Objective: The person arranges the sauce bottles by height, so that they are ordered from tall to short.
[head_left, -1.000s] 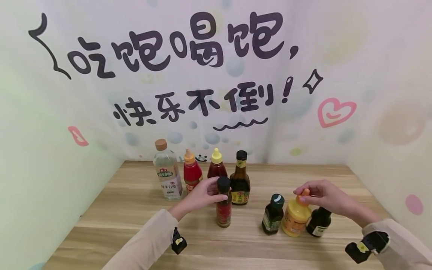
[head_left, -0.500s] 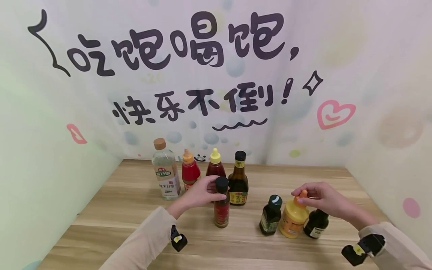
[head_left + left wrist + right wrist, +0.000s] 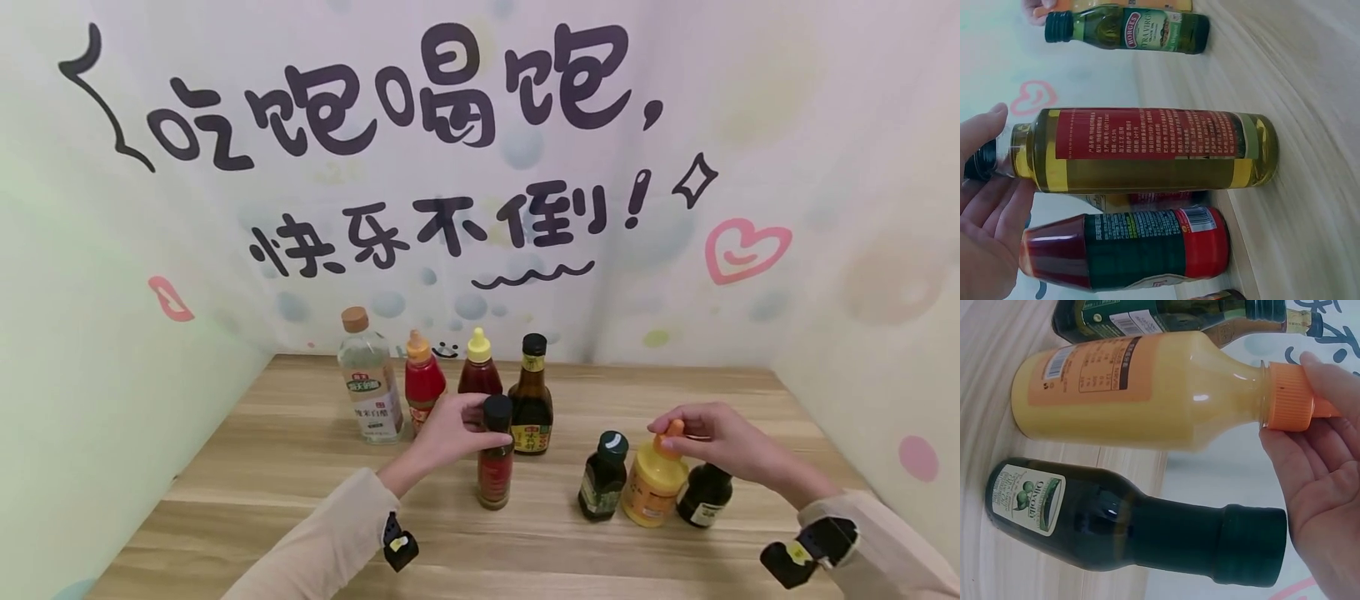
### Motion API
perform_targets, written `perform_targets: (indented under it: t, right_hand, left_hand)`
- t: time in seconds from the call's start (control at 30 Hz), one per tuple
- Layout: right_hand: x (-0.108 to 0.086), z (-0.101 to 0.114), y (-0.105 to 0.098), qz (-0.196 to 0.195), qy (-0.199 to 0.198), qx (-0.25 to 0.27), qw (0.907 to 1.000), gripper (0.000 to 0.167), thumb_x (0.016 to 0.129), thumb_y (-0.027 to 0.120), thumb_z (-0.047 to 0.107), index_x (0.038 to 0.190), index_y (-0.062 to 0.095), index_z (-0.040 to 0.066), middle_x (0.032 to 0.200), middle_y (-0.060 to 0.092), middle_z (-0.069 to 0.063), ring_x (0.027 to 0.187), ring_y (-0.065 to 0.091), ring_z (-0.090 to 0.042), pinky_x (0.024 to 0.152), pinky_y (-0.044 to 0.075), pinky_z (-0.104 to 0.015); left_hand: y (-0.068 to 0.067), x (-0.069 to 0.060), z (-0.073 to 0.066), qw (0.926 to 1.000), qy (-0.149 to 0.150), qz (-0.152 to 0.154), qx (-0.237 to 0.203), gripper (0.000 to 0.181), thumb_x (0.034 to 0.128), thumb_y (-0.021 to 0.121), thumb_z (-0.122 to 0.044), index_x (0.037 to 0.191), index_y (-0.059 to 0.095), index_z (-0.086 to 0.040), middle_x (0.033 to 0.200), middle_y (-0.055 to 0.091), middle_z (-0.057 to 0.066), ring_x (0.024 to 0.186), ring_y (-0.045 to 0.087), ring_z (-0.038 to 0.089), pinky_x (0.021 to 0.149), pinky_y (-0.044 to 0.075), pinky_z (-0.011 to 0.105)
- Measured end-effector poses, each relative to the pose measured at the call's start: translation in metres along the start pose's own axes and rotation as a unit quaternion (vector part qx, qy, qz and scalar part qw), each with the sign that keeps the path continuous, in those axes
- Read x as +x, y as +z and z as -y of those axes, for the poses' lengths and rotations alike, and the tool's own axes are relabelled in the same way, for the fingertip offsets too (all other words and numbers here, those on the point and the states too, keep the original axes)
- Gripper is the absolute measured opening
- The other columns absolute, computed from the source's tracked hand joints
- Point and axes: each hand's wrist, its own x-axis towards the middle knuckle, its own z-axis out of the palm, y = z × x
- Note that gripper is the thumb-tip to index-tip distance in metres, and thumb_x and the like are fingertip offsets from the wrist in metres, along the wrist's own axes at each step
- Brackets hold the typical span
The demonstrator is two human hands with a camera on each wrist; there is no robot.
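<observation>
In the head view, your left hand [image 3: 450, 429] pinches the red-labelled bottle [image 3: 495, 475] near its top, upright in front of the yellow-capped bottle [image 3: 480, 377]; your right hand [image 3: 723, 437] pinches the yellow bottle's orange cap [image 3: 667, 445]. The left wrist view shows thumb and fingers [image 3: 1007, 219] either side of the bottle's neck. In the right wrist view, the yellow bottle [image 3: 1172, 400] stands beside the Olivoilà bottle [image 3: 1104, 515].

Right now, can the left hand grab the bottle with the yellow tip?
Probably not without letting go first: the left hand grips a slim red-labelled bottle in front of the yellow-tipped bottle.
</observation>
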Motion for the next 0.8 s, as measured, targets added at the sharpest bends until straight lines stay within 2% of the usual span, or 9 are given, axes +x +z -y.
perform_targets:
  t: [0.17,0.33,0.5,0.63,0.8]
  right_hand:
    - [0.002,0.000,0.001,0.001,-0.007,0.005,1.0000,0.019,0.084,0.059,0.007,0.101,0.061,-0.002,0.097,0.064,-0.001,0.083,0.060,-0.008,0.067,0.051,-0.025]
    - [0.002,-0.001,-0.001,0.008,-0.007,0.014,0.9999,0.020,0.085,0.058,0.007,0.101,0.060,-0.003,0.095,0.063,-0.011,0.082,0.060,-0.008,0.066,0.051,-0.025]
    - [0.001,0.000,-0.002,0.013,-0.015,0.027,0.9994,0.020,0.085,0.057,0.005,0.102,0.059,-0.006,0.093,0.062,-0.020,0.081,0.061,-0.009,0.064,0.052,-0.027]
    - [0.002,0.000,-0.002,0.015,-0.021,0.030,0.9992,0.020,0.085,0.057,0.005,0.102,0.059,-0.007,0.093,0.062,-0.021,0.080,0.061,-0.009,0.064,0.052,-0.028]
    - [0.002,0.000,-0.001,0.016,-0.016,0.032,0.9992,0.021,0.085,0.057,0.006,0.102,0.059,-0.007,0.093,0.062,-0.021,0.081,0.061,-0.009,0.064,0.052,-0.028]
  left_hand:
    - [0.002,0.002,-0.005,0.9999,-0.002,-0.009,-0.008,0.035,0.0712,0.075,-0.021,0.100,0.063,-0.004,0.092,0.065,0.007,0.079,0.063,0.014,0.070,0.050,0.025]
    - [0.006,0.008,-0.016,0.9998,0.011,-0.013,-0.007,0.037,0.0703,0.075,-0.021,0.100,0.063,-0.004,0.091,0.066,0.007,0.077,0.063,0.012,0.069,0.050,0.023]
    - [0.010,0.015,-0.028,0.9993,0.023,-0.018,0.024,0.041,0.0691,0.076,-0.024,0.104,0.063,-0.005,0.092,0.066,0.006,0.076,0.063,0.010,0.067,0.050,0.022]
    - [0.014,0.021,-0.035,0.9980,0.034,-0.016,0.051,0.039,0.0697,0.076,-0.025,0.102,0.064,-0.007,0.092,0.066,0.004,0.076,0.063,0.008,0.067,0.049,0.021]
    - [0.022,0.029,-0.041,0.9984,0.053,-0.007,0.022,0.035,0.0705,0.075,-0.022,0.100,0.065,-0.006,0.092,0.067,0.004,0.077,0.063,0.008,0.070,0.049,0.021]
